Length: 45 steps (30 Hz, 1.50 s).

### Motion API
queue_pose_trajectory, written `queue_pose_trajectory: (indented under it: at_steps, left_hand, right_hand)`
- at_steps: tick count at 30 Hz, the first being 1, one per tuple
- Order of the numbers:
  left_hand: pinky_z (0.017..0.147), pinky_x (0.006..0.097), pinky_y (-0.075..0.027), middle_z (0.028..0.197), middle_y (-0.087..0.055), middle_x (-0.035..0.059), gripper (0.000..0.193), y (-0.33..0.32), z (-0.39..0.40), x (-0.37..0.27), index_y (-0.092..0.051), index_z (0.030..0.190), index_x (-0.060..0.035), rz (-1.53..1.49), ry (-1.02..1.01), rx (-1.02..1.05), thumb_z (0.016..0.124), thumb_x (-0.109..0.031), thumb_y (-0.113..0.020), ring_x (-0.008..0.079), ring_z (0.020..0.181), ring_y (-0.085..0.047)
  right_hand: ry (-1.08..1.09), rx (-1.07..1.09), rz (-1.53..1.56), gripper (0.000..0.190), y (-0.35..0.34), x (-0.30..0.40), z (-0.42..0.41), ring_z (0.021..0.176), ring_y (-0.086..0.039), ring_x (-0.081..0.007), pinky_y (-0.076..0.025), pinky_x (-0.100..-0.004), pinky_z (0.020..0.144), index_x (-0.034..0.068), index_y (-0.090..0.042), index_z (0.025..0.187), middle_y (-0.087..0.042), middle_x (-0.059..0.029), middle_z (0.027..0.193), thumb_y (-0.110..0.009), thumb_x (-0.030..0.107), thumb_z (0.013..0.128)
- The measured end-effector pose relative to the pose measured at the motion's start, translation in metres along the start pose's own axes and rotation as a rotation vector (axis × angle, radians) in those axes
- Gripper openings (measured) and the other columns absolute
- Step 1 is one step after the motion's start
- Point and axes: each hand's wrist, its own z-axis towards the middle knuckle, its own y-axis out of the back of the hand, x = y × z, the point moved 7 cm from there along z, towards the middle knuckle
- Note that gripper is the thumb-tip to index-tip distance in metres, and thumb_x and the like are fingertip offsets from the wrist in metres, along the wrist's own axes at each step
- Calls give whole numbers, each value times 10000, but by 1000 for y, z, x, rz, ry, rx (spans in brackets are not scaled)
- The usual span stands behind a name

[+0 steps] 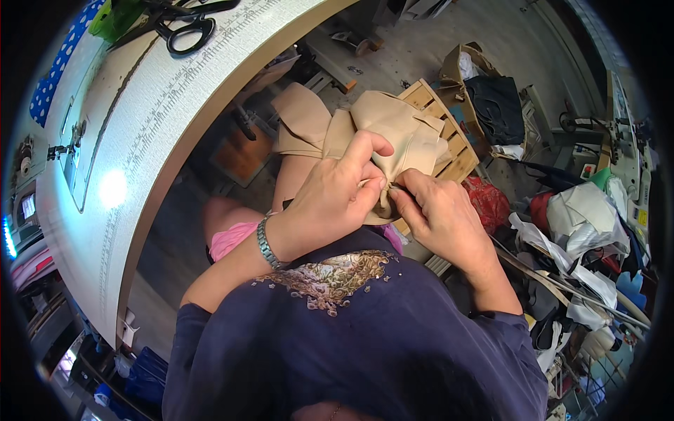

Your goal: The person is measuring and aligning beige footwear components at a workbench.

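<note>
Beige fabric pieces (pixel 389 121) lie gathered across my lap and over a slatted wooden surface. My left hand (pixel 337 194), with a metal watch band at the wrist, pinches an edge of the fabric between thumb and fingers, its index finger raised and curled. Close beside it, my right hand (pixel 437 210) grips the same bunched edge between thumb and fingertips. The fingertips of both hands nearly meet there, and whether a small thing is held between them cannot be told.
A white sewing table (pixel 174 110) with a printed ruler curves along the left, bearing black-handled scissors (pixel 192 34) and a sewing machine (pixel 31 155). Right of the slatted wooden surface (pixel 455 158) stand a cardboard box with dark cloth (pixel 495 110) and heaped fabric scraps (pixel 584 221).
</note>
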Motion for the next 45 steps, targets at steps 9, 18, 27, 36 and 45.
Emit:
queue_pose_trajectory:
  at_steps: [9,18,27,36,45]
  left_hand:
    - [579,329,-501,739,-653,123,324,-9,-4,-19,-465,1098,-21,276,-326,-47,797,55,-559,282,679,-661]
    - [593,253,-477,754,-675,102,330,-2,-5,1,-447,1137,-15,-13,-27,-70,829,19,-561,168,676,-661]
    - [594,218,-459,767,-684,90,360,-1,-4,4,-418,1176,-18,-74,44,-47,848,-7,-566,107,690,-635]
    - [532,249,-465,763,-679,119,345,-5,-3,-4,-429,1162,-12,64,-116,-66,843,8,-558,190,645,-665]
    - [569,265,-478,770,-680,118,334,-5,-2,-6,-438,1152,-15,42,-102,-39,839,24,-549,211,668,-674]
  right_hand:
    - [-83,93,-51,162,-4,-3,3,662,-572,-387,-425,-454,567,0,-549,795,-592,-194,696,-567,154,843]
    - [29,-27,-22,136,-5,-3,-3,629,-561,-379,-421,-439,552,11,-546,791,-578,-182,671,-570,137,836]
    - [-24,-8,79,135,-3,-4,-2,588,-562,-357,-407,-407,523,2,-540,800,-562,-178,647,-579,122,846]
    - [-55,35,78,146,-2,-6,0,588,-543,-377,-394,-412,516,-5,-543,792,-547,-200,641,-579,125,849]
    - [-80,47,118,142,-3,-9,-1,565,-550,-354,-399,-390,507,-11,-560,804,-555,-198,645,-583,123,843]
